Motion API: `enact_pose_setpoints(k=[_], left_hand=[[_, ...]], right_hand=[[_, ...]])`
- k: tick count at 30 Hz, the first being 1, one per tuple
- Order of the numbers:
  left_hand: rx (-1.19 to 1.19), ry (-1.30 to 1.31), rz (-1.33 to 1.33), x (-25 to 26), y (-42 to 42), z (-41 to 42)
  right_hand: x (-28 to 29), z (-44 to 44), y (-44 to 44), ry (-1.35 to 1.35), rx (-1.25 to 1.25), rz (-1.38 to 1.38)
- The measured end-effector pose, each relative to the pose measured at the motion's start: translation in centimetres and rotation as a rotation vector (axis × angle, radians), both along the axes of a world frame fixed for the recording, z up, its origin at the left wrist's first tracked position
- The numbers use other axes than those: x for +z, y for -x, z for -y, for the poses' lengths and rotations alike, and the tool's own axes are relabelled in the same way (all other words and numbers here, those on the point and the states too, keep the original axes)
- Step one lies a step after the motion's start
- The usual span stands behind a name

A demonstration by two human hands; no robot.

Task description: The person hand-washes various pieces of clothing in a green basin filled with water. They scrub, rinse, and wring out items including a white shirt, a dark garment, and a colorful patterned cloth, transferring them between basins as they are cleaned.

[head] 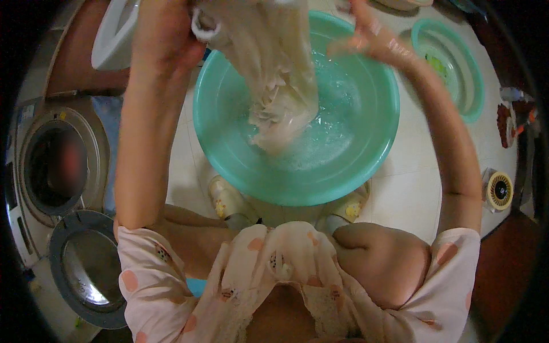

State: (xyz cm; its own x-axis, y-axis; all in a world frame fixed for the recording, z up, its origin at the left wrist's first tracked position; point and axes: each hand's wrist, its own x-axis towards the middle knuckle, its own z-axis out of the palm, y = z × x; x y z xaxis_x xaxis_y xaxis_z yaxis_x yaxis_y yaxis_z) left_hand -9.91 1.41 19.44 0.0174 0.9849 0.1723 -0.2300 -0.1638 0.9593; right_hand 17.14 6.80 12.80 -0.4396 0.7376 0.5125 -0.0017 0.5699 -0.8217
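A wet cream garment (279, 77) with a white rolled edge hangs from my raised left hand (180, 47) at the top left. Its crumpled lower end dips into the water of a large green plastic basin (296, 197), which stands on the floor in front of me. My right hand (364, 40), wet and slightly blurred, hovers over the far right rim with its fingers spread and nothing in them. The garment's top runs out of the picture, and the fingers of my left hand are partly hidden.
Left of me, a front-loading washing machine has its round door (88, 270) swung out. A white fixture (113, 43) stands at the upper left. A smaller green basin (474, 98) holds a light-green item (436, 68). A round cream device (499, 191) sits far right. My slippers (223, 197) flank the large basin.
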Motion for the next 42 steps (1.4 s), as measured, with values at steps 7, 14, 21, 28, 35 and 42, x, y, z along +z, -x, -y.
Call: enact_pose_setpoints(k=[7, 14, 21, 28, 35, 42], left_hand=[[-0.052, -0.073, 0.360, 5.7, -9.2, -0.5], [0.569, 0.165, -0.044, -4.0, -1.3, 3.7], [0.498, 0.383, -1.057, -22.1, -0.3, 4.9], [-0.011, 0.120, -1.725, -26.4, -4.4, 2.4], [0.033, 0.181, -1.645, -32.2, -4.6, 1.1], [0.034, 0.209, -1.702, -29.5, -5.4, -0.3]], right_hand=[[-5.9, 4.4, 6.7, 0.413, 0.363, 0.158], [-5.7, 3.2, 3.9, 1.044, -0.048, -0.145], [-14.4, -0.2, 4.0, 0.258, -0.138, 0.486], [-21.7, -1.6, 5.0, -0.195, 0.051, 1.203], [-24.6, -4.1, 5.8, -0.185, 0.093, 1.224], [-18.4, -4.2, 7.5, 0.290, 0.143, 1.294]])
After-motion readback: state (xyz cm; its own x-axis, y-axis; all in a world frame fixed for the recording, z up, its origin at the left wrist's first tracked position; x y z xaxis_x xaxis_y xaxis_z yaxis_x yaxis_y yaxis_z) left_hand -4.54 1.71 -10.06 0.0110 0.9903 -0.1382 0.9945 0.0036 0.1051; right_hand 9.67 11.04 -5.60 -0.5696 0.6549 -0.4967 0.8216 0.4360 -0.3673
